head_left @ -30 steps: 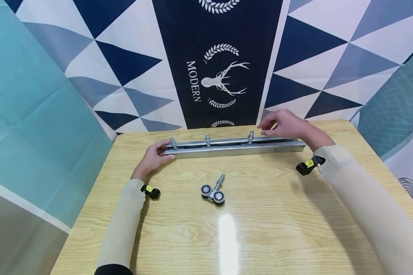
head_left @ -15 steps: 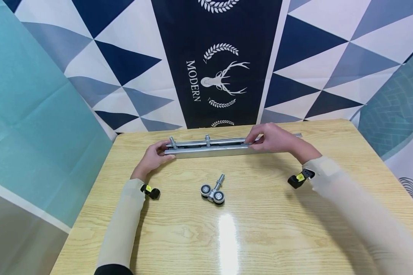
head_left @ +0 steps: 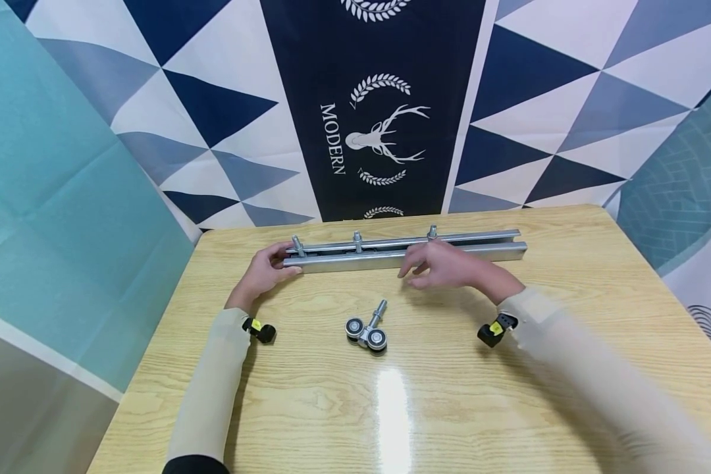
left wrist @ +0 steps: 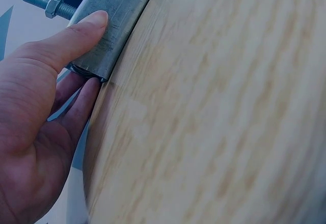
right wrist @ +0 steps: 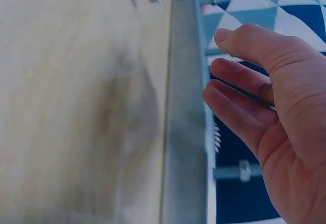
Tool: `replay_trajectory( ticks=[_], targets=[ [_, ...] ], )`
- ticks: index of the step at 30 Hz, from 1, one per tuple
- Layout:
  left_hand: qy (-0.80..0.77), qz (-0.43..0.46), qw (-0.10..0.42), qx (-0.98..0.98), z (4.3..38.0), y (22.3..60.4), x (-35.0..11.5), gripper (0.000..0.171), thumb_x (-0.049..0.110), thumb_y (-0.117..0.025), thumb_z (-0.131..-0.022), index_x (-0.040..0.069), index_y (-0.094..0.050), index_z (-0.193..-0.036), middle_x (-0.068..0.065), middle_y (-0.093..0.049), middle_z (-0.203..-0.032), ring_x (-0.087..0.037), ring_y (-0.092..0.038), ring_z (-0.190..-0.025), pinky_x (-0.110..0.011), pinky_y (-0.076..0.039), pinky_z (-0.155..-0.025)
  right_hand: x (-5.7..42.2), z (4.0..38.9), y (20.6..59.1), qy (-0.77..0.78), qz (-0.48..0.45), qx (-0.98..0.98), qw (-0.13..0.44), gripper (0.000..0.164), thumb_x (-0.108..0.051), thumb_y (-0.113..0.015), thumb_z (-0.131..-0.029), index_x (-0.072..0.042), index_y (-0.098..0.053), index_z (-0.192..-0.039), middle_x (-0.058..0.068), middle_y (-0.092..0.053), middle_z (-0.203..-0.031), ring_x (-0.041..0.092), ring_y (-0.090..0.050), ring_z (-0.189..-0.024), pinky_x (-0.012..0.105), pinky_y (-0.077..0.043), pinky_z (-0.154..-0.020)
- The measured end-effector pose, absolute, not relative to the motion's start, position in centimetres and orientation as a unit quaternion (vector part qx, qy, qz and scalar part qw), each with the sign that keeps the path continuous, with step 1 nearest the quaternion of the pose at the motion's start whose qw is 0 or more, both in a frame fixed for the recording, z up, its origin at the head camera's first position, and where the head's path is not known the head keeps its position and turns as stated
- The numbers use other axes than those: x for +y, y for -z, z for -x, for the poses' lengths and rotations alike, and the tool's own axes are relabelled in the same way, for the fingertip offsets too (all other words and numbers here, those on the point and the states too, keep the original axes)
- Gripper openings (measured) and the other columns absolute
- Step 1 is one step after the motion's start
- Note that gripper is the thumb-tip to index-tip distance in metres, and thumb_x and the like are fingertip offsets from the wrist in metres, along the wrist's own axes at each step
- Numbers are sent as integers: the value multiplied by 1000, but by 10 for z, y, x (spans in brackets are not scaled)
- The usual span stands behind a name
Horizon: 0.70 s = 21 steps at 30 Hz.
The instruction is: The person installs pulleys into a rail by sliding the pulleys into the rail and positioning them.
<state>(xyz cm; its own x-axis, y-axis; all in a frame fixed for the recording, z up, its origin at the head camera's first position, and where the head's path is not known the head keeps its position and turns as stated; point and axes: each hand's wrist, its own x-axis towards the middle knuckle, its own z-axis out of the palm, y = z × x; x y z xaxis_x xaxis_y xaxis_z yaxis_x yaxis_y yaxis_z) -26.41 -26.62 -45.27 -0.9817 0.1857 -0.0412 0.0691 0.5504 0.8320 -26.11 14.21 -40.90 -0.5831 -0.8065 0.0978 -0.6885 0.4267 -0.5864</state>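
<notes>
A silvery metal channel rail (head_left: 349, 264) lies along the back of the table, its slot facing up. Threaded bolts with nuts rise from the slot at the left (head_left: 297, 246), near the middle (head_left: 357, 242) and further right (head_left: 432, 232). My left hand (head_left: 263, 271) grips the rail's left end, the thumb (left wrist: 91, 28) flat on its front face. With loosely bent fingers and nothing in them, my right hand (head_left: 441, 264) hovers by the rail's front side, below the rightmost bolt. Nearer me lies a roller trolley (head_left: 367, 334) with black-rimmed wheels and a threaded bolt.
The light wood-grain table (head_left: 308, 401) ends at a patterned backdrop (head_left: 385, 131) close behind the rail. A teal panel (head_left: 77, 197) borders the left side.
My right hand has moved left and toward me, first to the rightmost bolt at the rail, then off it to the front. The left hand, rail and loose trolley stay put.
</notes>
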Motion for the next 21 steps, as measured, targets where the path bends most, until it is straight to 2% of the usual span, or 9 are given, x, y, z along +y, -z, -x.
replay_trajectory(
  ticks=[2, 6, 9, 15, 21],
  targets=[
    [-469, -75, 62, 878, 259, 446, -264, 66, 12, -74, -91, 7, -46, -150, -27, -53, -138, -37, -53, -123, -53, -45, -111, 137, 259, 415, 299, 449, 835, 109, 18, -8, -74, -86, -5, -78, -103, 7, -71, -102, 23, -69, -99, 32, -63, -85],
    [-480, -70, 64, 872, 271, 463, -271, 67, 13, -75, -89, 9, -46, -150, -25, -53, -140, -37, -52, -125, -53, -43, -113, 126, 253, 425, 304, 449, 831, 125, 21, -11, -76, -85, -6, -77, -105, 7, -72, -105, 23, -69, -101, 32, -62, -86],
    [-488, -71, 61, 868, 281, 477, -277, 69, 16, -77, -88, 13, -47, -150, -23, -52, -143, -36, -51, -127, -52, -42, -114, 120, 250, 433, 298, 457, 828, 129, 24, -12, -78, -84, -8, -77, -108, 4, -72, -106, 19, -69, -100, 30, -62, -85],
    [-491, -80, 54, 866, 280, 478, -278, 70, 21, -79, -86, 15, -48, -149, -20, -54, -142, -33, -54, -125, -51, -44, -112, 108, 245, 446, 288, 475, 820, 139, 27, -15, -79, -84, -12, -77, -111, -3, -72, -106, 8, -66, -93, 21, -61, -80],
    [-490, -84, 47, 867, 279, 477, -278, 69, 21, -80, -85, 14, -50, -147, -20, -57, -136, -32, -55, -121, -51, -46, -110, 98, 237, 446, 302, 479, 808, 163, 24, -10, -77, -85, -14, -77, -108, -3, -72, -107, 8, -67, -90, 24, -61, -80]
  ],
)
